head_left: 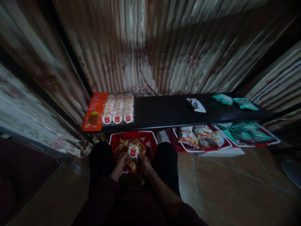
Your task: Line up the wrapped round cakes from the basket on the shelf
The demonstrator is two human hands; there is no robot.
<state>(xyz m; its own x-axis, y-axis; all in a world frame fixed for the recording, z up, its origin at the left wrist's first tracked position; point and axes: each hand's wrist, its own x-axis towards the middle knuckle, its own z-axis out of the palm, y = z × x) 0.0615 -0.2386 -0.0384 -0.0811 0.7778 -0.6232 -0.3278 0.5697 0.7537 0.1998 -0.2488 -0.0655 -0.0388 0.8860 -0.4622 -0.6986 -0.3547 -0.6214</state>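
Between my knees, my left hand and my right hand are closed on opposite sides of a round white packaged cake with a red label. The cake is above a red plastic basket that contains several wrapped snacks, yellowish and dim. A small yellow-and-orange packet shows just below the cake; I cannot tell whether a finger touches it. On the shelf, similar white round cakes lie in three overlapping rows beside a flat orange packet.
The black shelf also carries a silvery packet and two green packets. Under it on the right are a basket of snack bags and another of green bags. Striped curtains hang behind; dark posts flank the shelf.
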